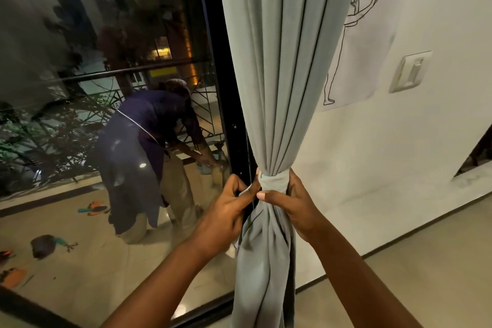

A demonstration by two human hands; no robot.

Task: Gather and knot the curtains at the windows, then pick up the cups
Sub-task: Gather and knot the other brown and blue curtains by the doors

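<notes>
At the centre of the frame, just below middle, my right hand [294, 208] is wrapped around the knot [274, 181], thumb pressed across its front, fingers closed behind. My left hand [226, 205] pinches a fold of cloth at the knot's left edge, fingers curled tight. The curtain [282, 61] hangs grey and pleated from the top of frame beside the dark window frame [226, 88]. Soft, limp, light fabric, I reckon — grip right at the knot, where it bunches thick. No cups in sight.
</notes>
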